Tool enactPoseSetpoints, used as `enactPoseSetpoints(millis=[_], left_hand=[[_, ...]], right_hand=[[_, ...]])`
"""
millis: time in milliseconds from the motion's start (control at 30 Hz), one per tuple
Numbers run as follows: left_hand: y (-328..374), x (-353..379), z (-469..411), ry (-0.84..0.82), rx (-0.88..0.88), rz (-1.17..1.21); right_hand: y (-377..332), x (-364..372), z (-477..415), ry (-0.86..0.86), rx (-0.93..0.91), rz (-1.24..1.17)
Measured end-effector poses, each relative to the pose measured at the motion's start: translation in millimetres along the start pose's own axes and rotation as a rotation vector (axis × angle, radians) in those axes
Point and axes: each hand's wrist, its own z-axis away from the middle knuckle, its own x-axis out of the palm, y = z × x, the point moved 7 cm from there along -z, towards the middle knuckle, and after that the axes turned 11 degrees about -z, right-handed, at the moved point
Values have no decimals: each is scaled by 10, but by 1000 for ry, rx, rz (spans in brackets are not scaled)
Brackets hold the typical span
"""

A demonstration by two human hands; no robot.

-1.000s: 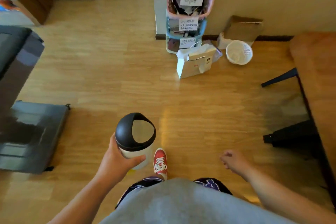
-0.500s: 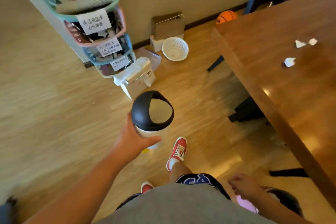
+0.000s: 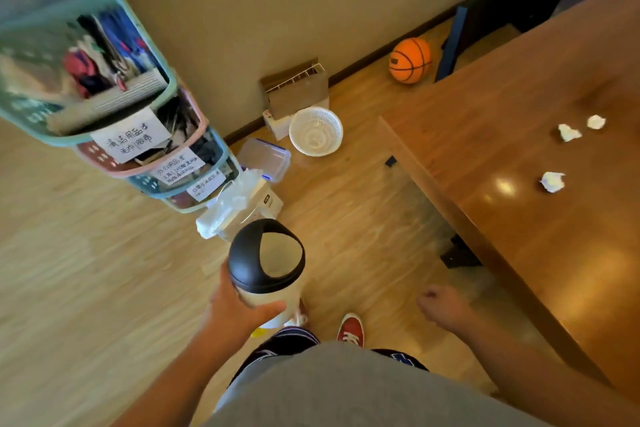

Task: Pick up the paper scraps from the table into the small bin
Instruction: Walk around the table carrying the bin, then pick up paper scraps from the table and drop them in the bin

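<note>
Wood floor fills the near ground, with a brown table (image 3: 519,204) running along the right from about 5 o'clock up to 1 o'clock. Nearest, at 7 o'clock, the left hand (image 3: 235,312) is wrapped around the body of the bin (image 3: 266,263), which stands upright in the grip, its long axis vertical and its domed black lid's opening facing up and slightly toward the table. At 5 o'clock the right hand (image 3: 441,305) hangs free over the floor, fingers curled loosely, holding nothing as far as the blur allows. Farther out, three scraps lie on the table at about 2 o'clock: one (image 3: 552,181) closest, then a pair (image 3: 569,132) well beyond it, side by side. They are crumpled balls with no clear long axis. All lie up and right of both hands, and the right hand is the nearer one, so it should probably do the picking while the bin comes alongside the table edge.
</note>
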Motion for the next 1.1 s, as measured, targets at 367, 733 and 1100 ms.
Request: enactPoseSetpoints(millis=[367,733,1100], left_hand=[[1056,-33,-1934,-203,266,-98],[3076,1022,-2502,-518,695,-224],[4288,2173,-2194,-652,799,-240]], right_hand=[[-607,-382,-310,151,116,-243],[-51,-869,345,525,198,-567],[-407,-2177,281,615,0,-507]])
